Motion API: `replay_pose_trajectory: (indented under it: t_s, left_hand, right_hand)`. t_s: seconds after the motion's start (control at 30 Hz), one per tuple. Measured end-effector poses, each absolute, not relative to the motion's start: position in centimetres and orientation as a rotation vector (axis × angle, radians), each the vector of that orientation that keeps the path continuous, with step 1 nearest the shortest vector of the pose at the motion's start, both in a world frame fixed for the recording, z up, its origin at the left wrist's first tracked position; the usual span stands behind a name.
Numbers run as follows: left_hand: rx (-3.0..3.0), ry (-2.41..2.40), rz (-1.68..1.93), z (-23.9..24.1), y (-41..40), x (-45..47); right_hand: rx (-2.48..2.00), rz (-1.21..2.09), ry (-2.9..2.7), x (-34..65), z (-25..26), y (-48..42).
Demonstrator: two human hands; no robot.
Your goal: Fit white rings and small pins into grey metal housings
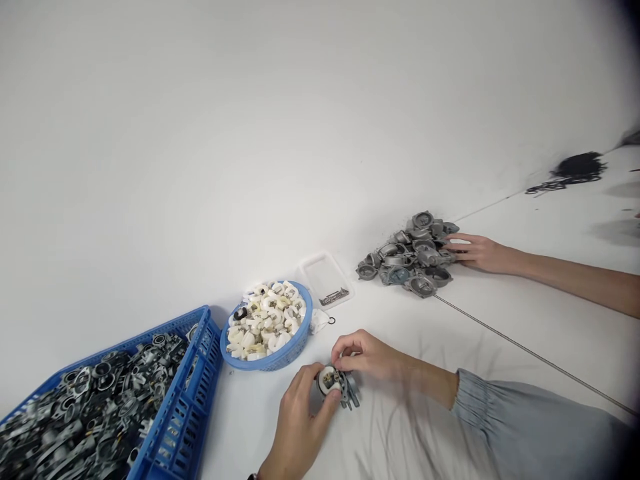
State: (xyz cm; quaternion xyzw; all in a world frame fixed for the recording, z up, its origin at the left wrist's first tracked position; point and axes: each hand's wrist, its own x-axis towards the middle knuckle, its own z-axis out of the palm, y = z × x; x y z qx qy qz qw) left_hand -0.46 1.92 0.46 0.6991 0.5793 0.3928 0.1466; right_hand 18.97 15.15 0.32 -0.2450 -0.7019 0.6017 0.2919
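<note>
My left hand (303,417) is wrapped round a grey metal carburetor body (350,393), thumb and fingers on either side of it. A white plastic ring-shaped float (329,379) sits in the open face of the body, with brassy metal showing at its centre. My right hand (367,355) is pinched at the upper edge of the same part. Whatever lies between those fingertips is too small or hidden to make out. Just beyond my hands stands a round blue basket (306,320) heaped with more white floats (270,317).
A blue crate (175,413) full of carburetor bodies (100,400) stands at left. A white tray (310,267) holds small metal pins (334,297). Another person's hand (475,253) touches a pile of grey metal bowls (395,257). A thin rod (525,342) and black strands (575,170) lie at right.
</note>
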Motion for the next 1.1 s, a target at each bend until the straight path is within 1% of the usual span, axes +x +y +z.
replay_pose_trajectory:
  t_s: [0.23,0.43,0.73,1.1]
  left_hand:
    - [2.019,1.640,1.154,0.55,1.90,-0.51]
    - [2.040,1.639,1.017,1.03,1.84,-0.78]
    - [2.048,1.648,1.061,0.86,1.78,-0.80]
    - [2.069,1.663,1.011,0.98,1.70,-0.94]
  right_hand:
    - [-0.653,1.567,-1.832,19.02,0.69,15.05]
    - [-0.617,1.638,-1.788,19.12,0.97,15.12]
    - [-0.576,1.702,-1.767,18.89,0.72,14.91]
    - [-0.598,1.772,-1.700,19.06,1.20,14.70]
